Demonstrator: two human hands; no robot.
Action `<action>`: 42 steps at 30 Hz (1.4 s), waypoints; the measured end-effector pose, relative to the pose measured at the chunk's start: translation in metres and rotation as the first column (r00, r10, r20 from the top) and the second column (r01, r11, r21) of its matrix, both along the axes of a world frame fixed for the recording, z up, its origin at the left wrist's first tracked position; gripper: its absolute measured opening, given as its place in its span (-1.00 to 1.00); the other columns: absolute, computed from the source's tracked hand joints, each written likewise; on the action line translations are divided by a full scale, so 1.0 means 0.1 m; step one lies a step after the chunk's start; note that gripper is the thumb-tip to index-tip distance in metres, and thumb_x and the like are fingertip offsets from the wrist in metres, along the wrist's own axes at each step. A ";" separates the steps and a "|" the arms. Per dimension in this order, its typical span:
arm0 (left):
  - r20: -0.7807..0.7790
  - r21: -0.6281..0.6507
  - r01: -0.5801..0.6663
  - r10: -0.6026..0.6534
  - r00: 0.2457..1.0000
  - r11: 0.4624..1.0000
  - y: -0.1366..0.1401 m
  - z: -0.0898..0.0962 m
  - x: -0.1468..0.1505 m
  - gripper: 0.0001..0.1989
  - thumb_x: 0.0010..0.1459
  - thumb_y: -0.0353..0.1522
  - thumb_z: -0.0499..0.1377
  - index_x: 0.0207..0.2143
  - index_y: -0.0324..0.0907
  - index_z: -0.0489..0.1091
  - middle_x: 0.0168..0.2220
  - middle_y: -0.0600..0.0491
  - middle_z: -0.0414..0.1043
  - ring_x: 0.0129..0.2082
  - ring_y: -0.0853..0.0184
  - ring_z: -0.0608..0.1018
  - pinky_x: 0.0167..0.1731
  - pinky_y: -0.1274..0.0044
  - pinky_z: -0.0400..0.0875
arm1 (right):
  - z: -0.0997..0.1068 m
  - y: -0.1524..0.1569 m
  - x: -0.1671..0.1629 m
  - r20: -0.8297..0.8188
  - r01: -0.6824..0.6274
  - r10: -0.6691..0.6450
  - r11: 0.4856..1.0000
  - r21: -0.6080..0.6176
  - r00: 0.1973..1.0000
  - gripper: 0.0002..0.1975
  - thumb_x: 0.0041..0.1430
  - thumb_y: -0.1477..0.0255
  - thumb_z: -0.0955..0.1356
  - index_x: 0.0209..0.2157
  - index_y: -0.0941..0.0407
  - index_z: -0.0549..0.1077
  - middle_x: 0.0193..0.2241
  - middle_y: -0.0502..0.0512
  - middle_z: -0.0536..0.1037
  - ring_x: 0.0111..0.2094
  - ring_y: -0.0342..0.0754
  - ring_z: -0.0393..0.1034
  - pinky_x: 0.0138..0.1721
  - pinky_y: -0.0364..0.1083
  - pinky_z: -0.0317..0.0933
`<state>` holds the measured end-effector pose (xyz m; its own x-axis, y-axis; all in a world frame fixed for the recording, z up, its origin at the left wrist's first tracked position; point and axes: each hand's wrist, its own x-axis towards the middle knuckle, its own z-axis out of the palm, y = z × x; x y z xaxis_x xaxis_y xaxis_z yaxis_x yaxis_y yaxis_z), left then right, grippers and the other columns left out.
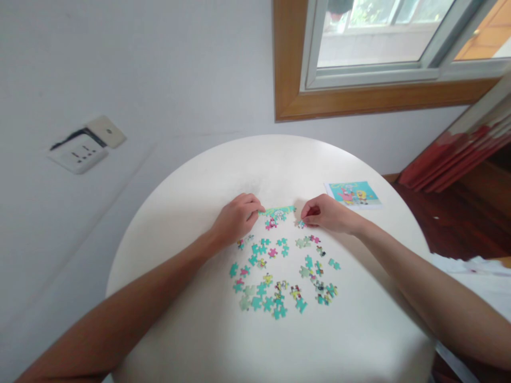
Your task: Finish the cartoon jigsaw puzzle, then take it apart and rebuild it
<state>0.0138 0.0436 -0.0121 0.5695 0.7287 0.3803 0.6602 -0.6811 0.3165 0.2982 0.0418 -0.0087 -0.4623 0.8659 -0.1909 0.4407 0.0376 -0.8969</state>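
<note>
A strip of joined jigsaw pieces (278,213), green with a pale cartoon face and a pink figure below it, lies on the round white table (191,330). My left hand (238,217) is curled at the strip's left end, index fingertip and thumb closed on its edge. To the right of the strip, my right hand (326,214) pinches a small jigsaw piece (301,224) with pale and blue print, apart from the strip and close to the tabletop. Nearer to me, loose jigsaw pieces (261,289) in teal, grey-green, pink and yellow lie scattered, several in small clusters.
A picture card (353,193) with cartoon figures lies behind my right hand. The table's far edge is close to a white wall (159,64) with a socket (80,153). A wood-framed window (290,101) is above, and a red and white curtain (451,154) hangs at right.
</note>
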 end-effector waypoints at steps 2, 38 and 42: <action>0.017 -0.022 0.002 -0.001 1.000 1.000 -0.01 0.03 0.00 -0.75 0.18 -0.54 0.06 -0.28 -0.17 0.52 -0.23 0.00 0.48 -0.18 0.29 0.48 -0.09 0.42 0.37 | 0.00 0.00 0.00 0.043 -0.002 0.001 0.999 0.038 0.999 -0.93 -0.06 0.51 0.35 -0.49 0.17 0.50 -0.57 0.06 0.52 -0.53 -0.15 0.33 -0.48 -0.12 0.19; -0.366 -0.598 -0.088 -0.173 0.914 0.797 -0.16 0.38 -0.28 -0.84 -0.08 -0.43 0.34 -0.45 -0.17 0.39 -0.48 0.17 0.41 -0.48 0.42 0.42 -0.49 0.58 0.13 | 0.11 -0.07 0.05 0.484 -0.048 -0.104 0.956 0.290 0.869 -0.79 0.12 0.37 0.30 -0.46 0.13 0.54 -0.49 0.16 0.59 -0.51 -0.06 0.37 -0.46 -0.08 0.08; -0.336 -0.607 -0.056 -0.192 0.922 0.792 -0.13 0.36 -0.31 -0.85 -0.10 -0.49 0.30 -0.43 -0.17 0.41 -0.45 0.15 0.42 -0.44 0.40 0.43 -0.45 0.58 0.16 | 0.11 -0.07 0.05 0.488 -0.046 -0.104 0.957 0.285 0.866 -0.78 0.14 0.35 0.29 -0.45 0.14 0.53 -0.49 0.16 0.58 -0.51 -0.06 0.37 -0.47 -0.08 0.07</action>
<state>-0.0170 0.0303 0.0242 0.6299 0.6883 -0.3599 0.7681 -0.4834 0.4200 0.3030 0.0351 0.0026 -0.3457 0.9284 -0.1360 0.8260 0.2323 -0.5135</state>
